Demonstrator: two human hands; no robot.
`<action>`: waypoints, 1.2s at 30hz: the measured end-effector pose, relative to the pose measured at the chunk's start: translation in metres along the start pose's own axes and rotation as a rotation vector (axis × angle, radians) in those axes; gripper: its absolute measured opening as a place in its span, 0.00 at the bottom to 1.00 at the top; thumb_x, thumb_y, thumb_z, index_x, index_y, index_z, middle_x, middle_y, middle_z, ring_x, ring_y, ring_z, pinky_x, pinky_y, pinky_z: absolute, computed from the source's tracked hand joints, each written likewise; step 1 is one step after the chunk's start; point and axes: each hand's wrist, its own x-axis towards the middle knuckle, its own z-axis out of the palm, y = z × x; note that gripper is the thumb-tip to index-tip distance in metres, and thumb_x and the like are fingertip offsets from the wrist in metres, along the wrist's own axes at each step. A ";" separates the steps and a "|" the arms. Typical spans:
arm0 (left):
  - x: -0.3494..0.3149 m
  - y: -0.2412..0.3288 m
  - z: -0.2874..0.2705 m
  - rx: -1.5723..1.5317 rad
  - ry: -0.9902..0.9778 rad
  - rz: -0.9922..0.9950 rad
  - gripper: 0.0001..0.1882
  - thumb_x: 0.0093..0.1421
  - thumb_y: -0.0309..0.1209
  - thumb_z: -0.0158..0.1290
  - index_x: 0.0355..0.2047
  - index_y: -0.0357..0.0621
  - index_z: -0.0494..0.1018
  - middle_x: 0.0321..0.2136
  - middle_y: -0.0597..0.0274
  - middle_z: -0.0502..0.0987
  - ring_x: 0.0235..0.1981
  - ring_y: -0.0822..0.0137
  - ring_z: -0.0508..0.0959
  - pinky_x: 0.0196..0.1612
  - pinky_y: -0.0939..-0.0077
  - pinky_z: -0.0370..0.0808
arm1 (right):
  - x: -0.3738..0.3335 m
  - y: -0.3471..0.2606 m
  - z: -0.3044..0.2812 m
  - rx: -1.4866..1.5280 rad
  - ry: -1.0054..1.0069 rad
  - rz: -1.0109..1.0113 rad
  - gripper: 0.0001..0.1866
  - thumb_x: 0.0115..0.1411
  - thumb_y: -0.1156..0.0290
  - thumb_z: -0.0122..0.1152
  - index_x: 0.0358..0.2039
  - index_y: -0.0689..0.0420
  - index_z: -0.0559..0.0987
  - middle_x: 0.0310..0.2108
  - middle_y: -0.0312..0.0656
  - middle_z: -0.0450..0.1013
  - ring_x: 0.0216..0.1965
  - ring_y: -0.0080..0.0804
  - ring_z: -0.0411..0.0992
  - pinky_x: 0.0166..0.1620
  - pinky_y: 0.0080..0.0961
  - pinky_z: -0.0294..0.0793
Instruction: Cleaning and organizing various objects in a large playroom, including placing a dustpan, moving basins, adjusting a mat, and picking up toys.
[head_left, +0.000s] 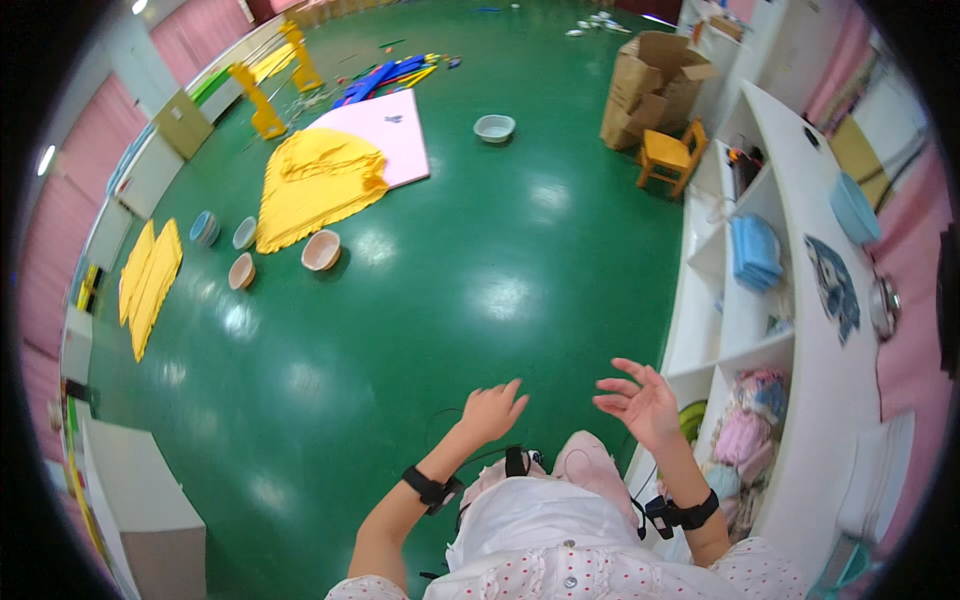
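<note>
Both of my hands hang in the air in front of my body, above the green floor (450,340). My left hand (490,412) has its fingers partly stretched out and holds nothing. Fingers apart and palm turned inward, my right hand (643,405) is empty too. It is nearest to the white shelf unit (690,345) on my right, without visibly touching it. Pink and patterned cloth bundles (745,432) fill the shelf's lower compartment, and folded blue cloths (755,252) lie in one farther along. A black band is strapped round each forearm.
Several basins, including a pink basin (321,251) and a pale basin (494,128), stand on the floor. Yellow cloth (315,195) partly covers a pink mat (405,150). A small wooden chair (670,155) and cardboard boxes (650,85) stand ahead right; a white cabinet (135,480) is at left.
</note>
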 end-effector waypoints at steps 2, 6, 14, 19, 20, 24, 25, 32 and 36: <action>-0.001 -0.040 -0.004 0.135 -0.207 -0.094 0.22 0.55 0.43 0.39 0.46 0.42 0.60 0.37 0.48 0.70 0.36 0.51 0.71 0.39 0.59 0.68 | 0.041 -0.009 -0.014 -0.064 0.076 -0.030 0.19 0.57 0.61 0.38 0.43 0.61 0.63 0.36 0.51 0.69 0.35 0.40 0.70 0.41 0.32 0.68; 0.020 -0.086 -0.020 0.046 -0.513 -0.330 0.23 0.54 0.43 0.41 0.46 0.42 0.60 0.37 0.48 0.70 0.38 0.50 0.70 0.39 0.60 0.68 | 0.117 -0.025 -0.030 -0.401 0.244 0.124 0.13 0.56 0.69 0.41 0.39 0.61 0.65 0.34 0.47 0.70 0.33 0.35 0.71 0.38 0.27 0.69; 0.108 -0.179 -0.107 -0.078 -0.122 -0.502 0.22 0.54 0.42 0.42 0.45 0.42 0.60 0.38 0.48 0.70 0.40 0.51 0.70 0.40 0.61 0.67 | 0.272 -0.098 -0.047 -0.469 0.359 0.165 0.11 0.55 0.69 0.42 0.38 0.60 0.66 0.31 0.45 0.70 0.32 0.33 0.71 0.33 0.23 0.70; 0.142 -0.225 -0.155 -0.145 0.106 -0.580 0.22 0.53 0.40 0.43 0.45 0.41 0.61 0.37 0.46 0.70 0.40 0.50 0.70 0.41 0.61 0.67 | 0.411 -0.118 -0.022 -0.403 0.345 0.077 0.10 0.54 0.70 0.44 0.35 0.60 0.68 0.28 0.43 0.70 0.29 0.29 0.70 0.31 0.21 0.69; 0.143 -0.237 -0.161 -0.207 0.141 -0.602 0.22 0.53 0.40 0.43 0.45 0.41 0.61 0.38 0.45 0.70 0.40 0.50 0.69 0.41 0.61 0.67 | 0.439 -0.117 -0.001 -0.409 0.294 0.102 0.09 0.53 0.71 0.44 0.34 0.60 0.68 0.28 0.42 0.70 0.28 0.28 0.70 0.31 0.21 0.69; 0.158 -0.297 -0.191 -0.286 0.093 -0.784 0.22 0.52 0.40 0.44 0.44 0.40 0.62 0.39 0.44 0.69 0.41 0.49 0.69 0.43 0.61 0.65 | 0.542 -0.102 0.081 -0.698 -0.111 0.241 0.11 0.54 0.70 0.45 0.37 0.60 0.68 0.30 0.43 0.71 0.31 0.29 0.70 0.34 0.23 0.69; 0.168 -0.316 -0.203 -0.243 0.020 -0.867 0.23 0.52 0.40 0.44 0.44 0.38 0.62 0.39 0.44 0.68 0.41 0.49 0.68 0.44 0.62 0.65 | 0.567 -0.105 0.097 -0.875 -0.323 0.290 0.12 0.54 0.69 0.45 0.38 0.60 0.68 0.30 0.42 0.71 0.32 0.29 0.70 0.35 0.24 0.69; 0.267 -0.397 -0.291 -0.271 0.360 -0.644 0.21 0.52 0.34 0.45 0.44 0.35 0.62 0.43 0.46 0.65 0.47 0.54 0.64 0.49 0.68 0.60 | 0.698 -0.114 0.097 -1.681 -0.568 0.278 0.18 0.54 0.62 0.46 0.42 0.59 0.68 0.36 0.44 0.70 0.35 0.39 0.69 0.40 0.29 0.67; 0.352 -0.456 -0.342 -0.199 0.301 -0.548 0.19 0.52 0.34 0.45 0.43 0.36 0.62 0.43 0.47 0.66 0.46 0.53 0.65 0.47 0.66 0.62 | 0.753 -0.135 0.115 -1.511 -0.404 0.189 0.16 0.53 0.64 0.47 0.40 0.60 0.68 0.33 0.46 0.71 0.35 0.40 0.70 0.38 0.28 0.68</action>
